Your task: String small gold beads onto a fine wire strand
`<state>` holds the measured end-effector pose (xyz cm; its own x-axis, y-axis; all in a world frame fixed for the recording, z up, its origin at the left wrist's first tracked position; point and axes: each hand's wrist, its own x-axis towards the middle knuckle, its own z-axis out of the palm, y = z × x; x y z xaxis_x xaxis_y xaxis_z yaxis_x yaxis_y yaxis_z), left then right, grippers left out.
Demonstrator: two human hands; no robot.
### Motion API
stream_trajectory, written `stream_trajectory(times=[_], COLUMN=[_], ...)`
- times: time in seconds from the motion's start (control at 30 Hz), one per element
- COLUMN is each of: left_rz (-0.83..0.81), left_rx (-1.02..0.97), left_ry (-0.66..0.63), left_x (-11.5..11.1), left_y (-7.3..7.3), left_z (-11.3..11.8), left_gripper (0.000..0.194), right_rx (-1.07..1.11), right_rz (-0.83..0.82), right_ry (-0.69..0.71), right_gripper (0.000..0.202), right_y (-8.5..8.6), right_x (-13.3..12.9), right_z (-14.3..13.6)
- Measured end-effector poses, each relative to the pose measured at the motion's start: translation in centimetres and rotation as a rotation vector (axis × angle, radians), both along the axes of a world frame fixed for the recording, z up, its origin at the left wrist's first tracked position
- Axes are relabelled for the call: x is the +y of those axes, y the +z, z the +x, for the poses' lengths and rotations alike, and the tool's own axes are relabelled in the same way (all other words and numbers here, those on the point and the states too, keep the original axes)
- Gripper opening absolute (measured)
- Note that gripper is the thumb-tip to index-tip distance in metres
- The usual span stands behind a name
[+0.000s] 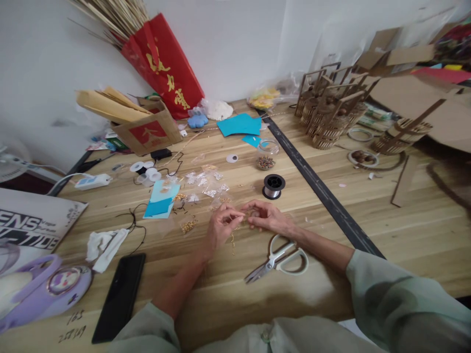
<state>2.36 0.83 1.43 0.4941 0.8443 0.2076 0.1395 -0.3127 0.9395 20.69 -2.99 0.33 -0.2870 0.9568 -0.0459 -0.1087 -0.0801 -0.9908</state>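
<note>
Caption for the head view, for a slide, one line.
Two hands work a gold chain above open scissors, beside a wire spool.

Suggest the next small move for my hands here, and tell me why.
Probably hold the left hand steady and ease the right hand slightly toward it. Their fingers nearly meet, and a gold-coloured chain hangs loose below the left hand, so it could swing. What lies between the fingers is too small to make out.
</note>
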Motion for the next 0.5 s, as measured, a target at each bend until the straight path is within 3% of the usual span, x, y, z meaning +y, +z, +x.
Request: stream_trajectory(times=[0.17,0.5], left_rz=[0.086,0.136], left_rx=[0.041,0.059], left_ry=[-0.026,-0.031], left_x=[-0.31,-0.28], left_y=[-0.17,-0.69], left_z=[0.2,0.29], left_gripper=[0.008,0.007], right_rx=[0.132,0.036], right_rz=[-0.057,-0.068], right_ry=[0.079,0.051], right_gripper=[0.036,0.033], right_y=[0.02,-0.14], right_x=[-0.02,0.11], right_z=[-0.33,-0.06])
